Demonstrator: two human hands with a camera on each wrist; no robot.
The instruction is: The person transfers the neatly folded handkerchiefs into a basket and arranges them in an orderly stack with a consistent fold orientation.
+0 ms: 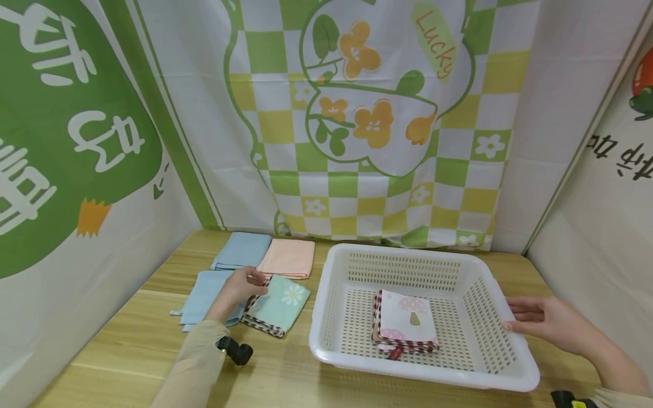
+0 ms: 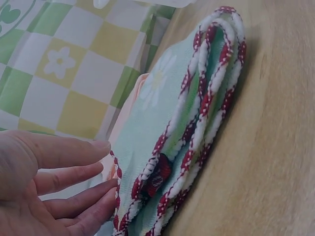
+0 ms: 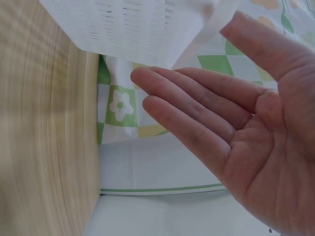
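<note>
My left hand (image 1: 244, 285) is at the left edge of a folded mint-green towel (image 1: 280, 303) with a white daisy and a dark red and white stitched border. In the left wrist view its fingertips (image 2: 101, 146) are right at the towel's edge, fingers loosely extended. At the right side of a white plastic basket (image 1: 322, 345) is my right hand (image 1: 548, 320), its thumb at the rim and its other fingers straight beside the outer wall. Inside the basket lies a folded white towel (image 1: 408, 317) with pink mushroom prints and a dark red checked edge.
A folded peach towel (image 1: 288, 258) and a grey-blue towel (image 1: 244, 249) lie behind my left hand. Another light blue towel (image 1: 204, 294) is partly covered by that hand and forearm. Printed cloth (image 1: 377, 192) hangs along the back of the wooden table (image 1: 275, 368).
</note>
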